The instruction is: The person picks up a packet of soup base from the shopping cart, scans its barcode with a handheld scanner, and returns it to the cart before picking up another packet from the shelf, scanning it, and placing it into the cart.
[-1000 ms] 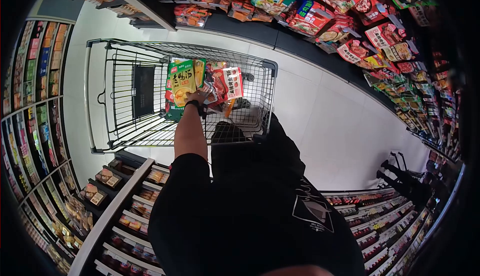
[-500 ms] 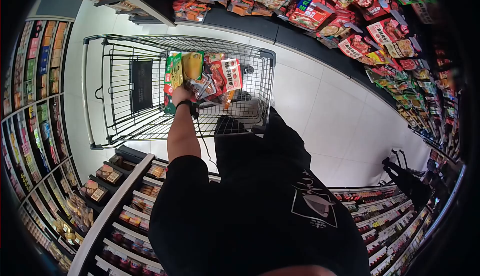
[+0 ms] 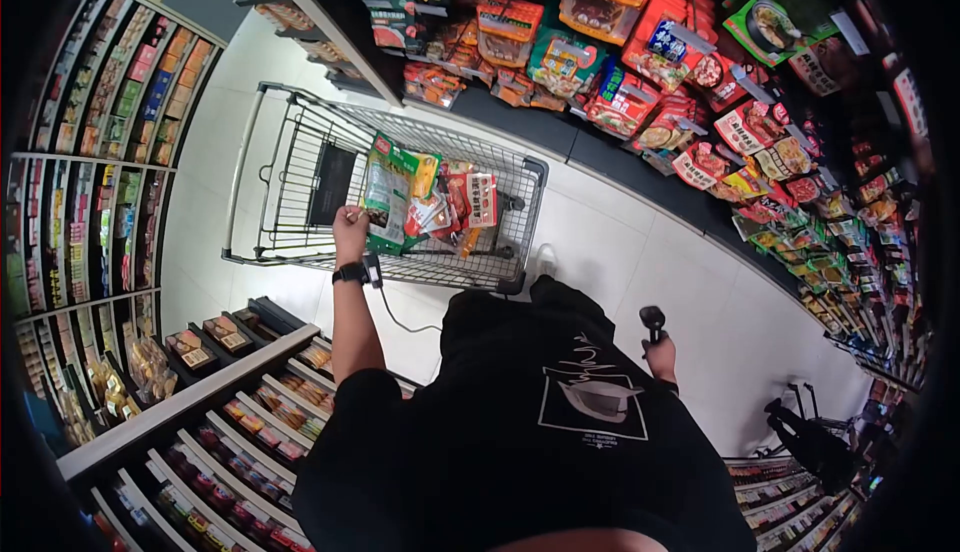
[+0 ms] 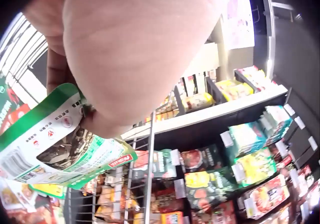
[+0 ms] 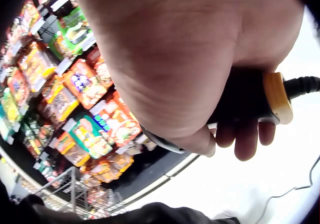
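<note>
My left hand (image 3: 350,234) pinches the edge of a green-and-white food packet (image 3: 392,197) over the shopping cart (image 3: 300,177). In the left wrist view the packet (image 4: 75,146) shows a barcode and a see-through window with brownish contents. Beside it in the cart lie a yellow-and-green packet (image 3: 424,174) and red packets (image 3: 481,199). Low on the right, my right hand (image 3: 661,357) grips a black handheld device (image 3: 653,322) with a rounded head. Up close, the device (image 5: 245,96) has a yellow end (image 5: 278,98) with a cable.
Hanging food packets (image 3: 655,52) fill the rack along the far side. Shelves (image 3: 100,172) line the left, and a low display (image 3: 235,432) stands at the lower left. Pale floor (image 3: 640,237) runs between. Another person (image 3: 815,442) with a cart is at the right.
My left hand has shifted toward the cart's handle end, and the packet's green-and-white side now faces up. My right hand with the device has come into view. The head view has turned.
</note>
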A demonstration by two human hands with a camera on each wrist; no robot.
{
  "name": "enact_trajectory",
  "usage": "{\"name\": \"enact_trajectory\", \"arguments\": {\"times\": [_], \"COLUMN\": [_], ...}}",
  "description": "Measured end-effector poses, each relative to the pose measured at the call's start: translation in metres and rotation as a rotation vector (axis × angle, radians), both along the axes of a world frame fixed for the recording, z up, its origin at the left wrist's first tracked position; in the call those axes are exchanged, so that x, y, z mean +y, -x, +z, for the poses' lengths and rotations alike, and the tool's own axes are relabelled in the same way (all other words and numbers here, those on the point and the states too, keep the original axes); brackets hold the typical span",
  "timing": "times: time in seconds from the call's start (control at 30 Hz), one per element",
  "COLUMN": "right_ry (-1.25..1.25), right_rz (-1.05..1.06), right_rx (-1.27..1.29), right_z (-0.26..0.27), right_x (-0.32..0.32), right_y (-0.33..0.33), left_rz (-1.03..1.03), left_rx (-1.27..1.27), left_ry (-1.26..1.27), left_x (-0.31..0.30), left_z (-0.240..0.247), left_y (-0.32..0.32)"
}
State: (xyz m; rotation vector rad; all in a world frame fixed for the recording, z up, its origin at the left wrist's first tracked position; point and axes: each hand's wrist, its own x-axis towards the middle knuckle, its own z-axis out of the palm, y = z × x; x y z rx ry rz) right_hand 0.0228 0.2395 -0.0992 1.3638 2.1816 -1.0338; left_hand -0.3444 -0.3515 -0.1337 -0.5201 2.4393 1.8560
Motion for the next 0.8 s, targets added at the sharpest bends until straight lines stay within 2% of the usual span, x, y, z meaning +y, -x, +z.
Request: {"name": "enact_trajectory", "arguments": {"times": [0.07, 0.13, 0.2, 0.27, 0.3, 0.37, 0.4, 0.47, 0.53, 0.63, 0.67, 0.73, 0.8], "right_ry": [-0.174, -0.277, -0.26, -0.201, -0.122, 0.056, 0.155, 0.144, 0.138, -0.06, -0.066, -0.126, -0.13], "right_rz": [0.169, 0.287, 0.27, 0.347, 0.355, 0.367, 0.371, 0.378, 0.397, 0.364, 0.377, 0.36, 0.387], "right_rx": [0.158, 0.242, 0.364, 0.515, 0.554, 0.628, 0.665, 0.75, 0.834, 0.751, 0.762, 0.726, 0.72], "right_z": [-0.003, 0.037, 0.04, 0.083, 0.087, 0.107, 0.127, 0.14, 0.148, 0.164, 0.162, 0.146, 0.132], "right_x": [0.01, -0.001, 0.006, -0.026, -0.032, -0.048, -0.057, -0.072, -0.081, -0.086, -0.084, -0.074, -0.067], "right_y": [0.049, 0.115, 0.147, 0.213, 0.233, 0.265, 0.276, 0.292, 0.302, 0.304, 0.303, 0.302, 0.298], "left_rz": [-0.013, -0.044, -0.083, -0.15, -0.176, -0.267, -0.307, -0.414, -0.567, -0.822, -0.904, -0.952, -0.972], "left_rx": [0.057, 0.106, 0.15, 0.158, 0.121, 0.222, 0.269, 0.215, 0.413, 0.531, 0.559, 0.703, 0.719], "left_ry": [-0.016, -0.026, -0.077, 0.037, 0.024, 0.127, 0.165, 0.366, 0.38, 0.418, 0.461, 0.444, 0.516], "left_x": [0.027, 0.055, 0.089, 0.112, 0.134, 0.166, 0.19, 0.224, 0.251, 0.285, 0.294, 0.311, 0.32], "left_z": [0.038, 0.067, 0.099, 0.104, 0.124, 0.133, 0.152, 0.174, 0.172, 0.184, 0.185, 0.184, 0.18], "left_y": [-0.016, -0.025, -0.021, -0.037, -0.041, -0.044, -0.05, -0.058, -0.06, -0.066, -0.068, -0.073, -0.079]}}
